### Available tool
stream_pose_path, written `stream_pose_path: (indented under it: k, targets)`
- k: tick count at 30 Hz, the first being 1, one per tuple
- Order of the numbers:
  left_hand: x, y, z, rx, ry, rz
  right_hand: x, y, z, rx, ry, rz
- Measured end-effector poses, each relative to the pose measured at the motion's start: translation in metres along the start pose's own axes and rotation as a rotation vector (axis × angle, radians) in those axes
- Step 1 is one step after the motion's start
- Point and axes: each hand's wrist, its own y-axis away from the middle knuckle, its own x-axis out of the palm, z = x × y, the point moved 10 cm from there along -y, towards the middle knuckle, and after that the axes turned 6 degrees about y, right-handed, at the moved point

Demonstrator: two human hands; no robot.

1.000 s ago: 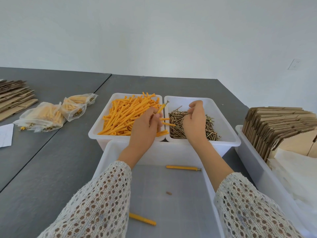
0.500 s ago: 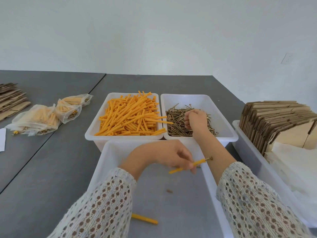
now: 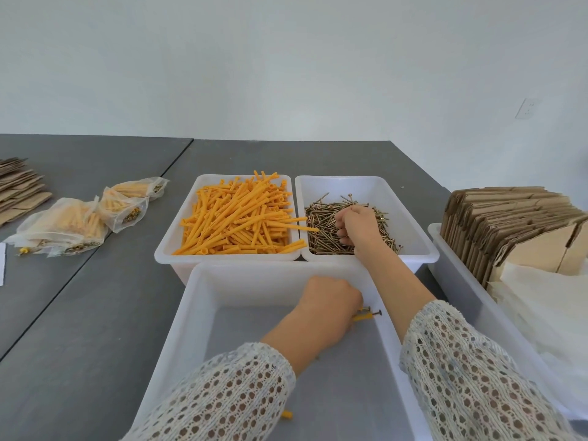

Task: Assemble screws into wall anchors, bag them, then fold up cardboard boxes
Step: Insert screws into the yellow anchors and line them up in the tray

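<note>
My left hand [image 3: 331,302] is low inside the near white bin [image 3: 187,316]. Its curled fingers hold an orange anchor with a screw in it [image 3: 366,316], whose head end pokes out to the right of the hand. My right hand [image 3: 356,224] reaches into the back right bin [image 3: 416,251], fingers curled down into the pile of brass screws [image 3: 321,218]. Beside it, the back left bin [image 3: 222,258] is heaped with loose orange anchors [image 3: 235,218]. Another orange anchor [image 3: 286,414] shows by my left sleeve.
Three filled clear bags [image 3: 63,226] lie on the grey table [image 3: 95,313] at left, with flat cardboard [image 3: 19,186] behind them. A long white tray [image 3: 461,281] at right holds upright folded cardboard [image 3: 509,218] and white bags [image 3: 547,300].
My left hand carried the assembled anchor from above the anchor bin down into the near bin. My right hand went down into the screw pile.
</note>
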Motion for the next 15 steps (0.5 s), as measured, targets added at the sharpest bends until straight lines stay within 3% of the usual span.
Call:
stream_pose_path:
  k: [15]
  targets:
    - [-0.0013,-0.0049,-0.0056,-0.012,-0.075,-0.085,0.0024,0.0026,0.0026,-0.024,0.017,0.034]
